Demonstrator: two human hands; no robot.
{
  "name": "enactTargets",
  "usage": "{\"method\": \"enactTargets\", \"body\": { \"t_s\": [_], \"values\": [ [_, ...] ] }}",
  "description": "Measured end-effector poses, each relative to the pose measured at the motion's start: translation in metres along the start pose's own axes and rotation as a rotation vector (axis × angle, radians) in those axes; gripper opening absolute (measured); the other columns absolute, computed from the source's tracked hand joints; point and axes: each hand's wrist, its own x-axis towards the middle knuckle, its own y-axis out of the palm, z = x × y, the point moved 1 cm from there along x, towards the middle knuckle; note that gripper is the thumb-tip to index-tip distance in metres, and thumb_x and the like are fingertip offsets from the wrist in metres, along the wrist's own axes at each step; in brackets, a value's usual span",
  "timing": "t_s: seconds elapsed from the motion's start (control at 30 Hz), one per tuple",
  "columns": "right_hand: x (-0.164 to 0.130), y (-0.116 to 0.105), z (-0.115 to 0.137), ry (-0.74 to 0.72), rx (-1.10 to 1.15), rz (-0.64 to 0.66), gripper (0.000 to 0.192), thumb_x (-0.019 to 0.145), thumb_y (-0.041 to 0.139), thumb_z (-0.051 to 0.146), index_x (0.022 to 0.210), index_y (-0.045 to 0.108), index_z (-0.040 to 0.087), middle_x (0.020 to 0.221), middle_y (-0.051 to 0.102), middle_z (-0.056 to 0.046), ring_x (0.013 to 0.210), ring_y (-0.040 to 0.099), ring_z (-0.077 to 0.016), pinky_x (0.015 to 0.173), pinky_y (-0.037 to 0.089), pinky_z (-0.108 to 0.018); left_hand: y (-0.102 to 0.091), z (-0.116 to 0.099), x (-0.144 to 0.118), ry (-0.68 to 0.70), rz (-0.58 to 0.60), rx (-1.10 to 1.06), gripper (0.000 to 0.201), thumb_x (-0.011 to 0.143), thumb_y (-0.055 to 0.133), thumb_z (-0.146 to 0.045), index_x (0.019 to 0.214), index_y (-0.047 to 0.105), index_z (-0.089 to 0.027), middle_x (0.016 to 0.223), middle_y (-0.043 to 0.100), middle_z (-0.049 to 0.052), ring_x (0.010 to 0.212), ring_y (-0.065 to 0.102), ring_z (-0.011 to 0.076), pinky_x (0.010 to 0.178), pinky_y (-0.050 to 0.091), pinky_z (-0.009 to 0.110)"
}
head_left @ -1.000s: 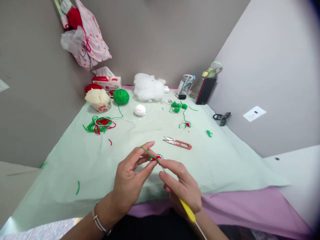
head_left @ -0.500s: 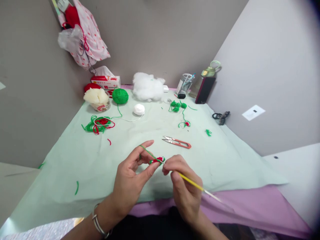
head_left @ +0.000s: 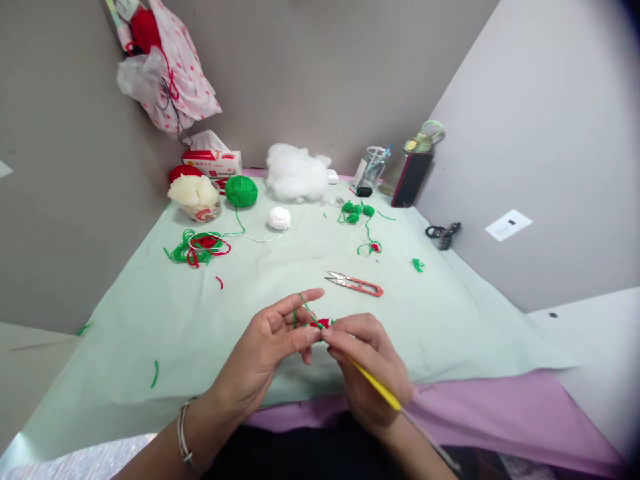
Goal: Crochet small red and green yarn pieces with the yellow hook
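red crochet piece (head_left: 321, 323) pinched between both grips

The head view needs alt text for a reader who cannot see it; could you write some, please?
Left hand pinches a small red and green crochet piece while the right hand works it with a yellow-handled hook. Red snips lie beyond on a green cloth.

1. The thread snips (head_left: 356, 285) lie on the desk (head_left: 450, 327), near its middle.
2. Just in front of the snips, the left hand (head_left: 273, 347) and right hand (head_left: 373, 363) meet over the desk.
3. Behind and left of the snips sits the yarn ball (head_left: 241, 191), with the tissue box (head_left: 213, 162) behind it.
4. Behind the snips lies the stuffing (head_left: 296, 172).
5. Left of the snips lies the yarn tangle (head_left: 197, 247).
6. Behind and right stands the bottle (head_left: 417, 157).
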Motion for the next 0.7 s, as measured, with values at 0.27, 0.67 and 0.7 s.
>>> {"method": "enactTargets", "body": {
  "t_s": [0.27,0.67,0.7],
  "values": [
    [0.007,-0.007,0.004,0.081,0.121,0.016,0.035,0.102,0.062,0.009,0.125,0.078,0.031,0.114,0.080,-0.008,0.096,0.079,-0.0208,0.074,0.068,-0.032,-0.006,-0.007,0.001,0.147,-0.073,0.309,0.053,0.081,0.084,-0.021,0.133,0.074,-0.022,0.086,0.066,-0.001,0.070,0.064,0.0123,0.070,0.061,0.026],
    [0.005,-0.015,0.010,0.199,0.138,0.078,0.035,0.101,0.060,0.007,0.122,0.078,0.028,0.110,0.080,-0.008,0.098,0.079,-0.0196,0.078,0.069,-0.031,-0.012,-0.003,0.003,0.832,-0.143,1.060,0.043,0.088,0.067,-0.005,0.126,0.074,-0.023,0.086,0.071,-0.002,0.068,0.066,0.0105,0.073,0.061,0.020],
    [0.007,-0.016,0.011,0.215,0.151,0.072,0.033,0.102,0.060,0.007,0.120,0.078,0.027,0.106,0.080,-0.008,0.099,0.079,-0.0200,0.080,0.069,-0.032,-0.013,-0.003,0.003,0.864,-0.142,1.088,0.043,0.088,0.066,-0.004,0.124,0.075,-0.024,0.087,0.072,-0.001,0.067,0.065,0.0103,0.073,0.061,0.020]
  ]
}}
